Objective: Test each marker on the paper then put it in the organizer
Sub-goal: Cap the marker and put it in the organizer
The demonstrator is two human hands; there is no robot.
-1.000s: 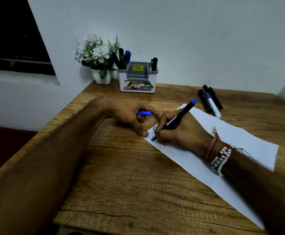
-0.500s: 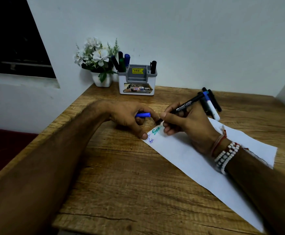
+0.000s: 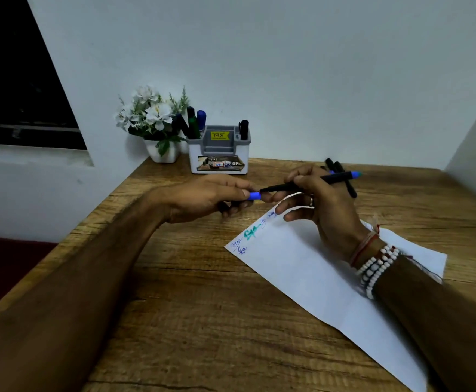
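Just over the paper's far left corner, my two hands meet w/ the marker [image 3: 310, 183] between them. My right hand [image 3: 324, 205] grips the black barrel btwn thumb and first fingers, curled round it. The ring and little fingers hang looser underneath, above the paper [image 3: 316, 278]. The marker lies near level: blue butt end pointing off past the paper's far edge to the right, tip end pointing left. My left hand [image 3: 211, 196], just off the paper's left side, pinches the blue cap [image 3: 254, 196] btwn thumb and forefinger, other fingers curled under. Tip end and cap mouth touch. Can't tell if the tip sits inside the cap or only at its opening.

On the paper, near that same corner, are scribbles [image 3: 252, 232]: thin blue ones nearest the corner, a thicker teal one beside them, and a faint blue mark further up by my right fingers. The rest of the sheet is blank and lies at a slant on the wooden table [image 3: 202, 306]. My right wrist, w/ bead bracelets [image 3: 378, 267], hangs over the paper's middle.

Beyond the paper's far end, partly hidden behind my right hand, a few loose markers [image 3: 351, 189] lie on the table. They have dark bodies; exact no. unclear. Further beyond the paper, to the left and against the wall, stands the organizer [image 3: 219, 149], w/ several markers upright in its left section and one black one in its right. A white pot of flowers [image 3: 157, 123] stands beyond the paper too, further left than the organizer.
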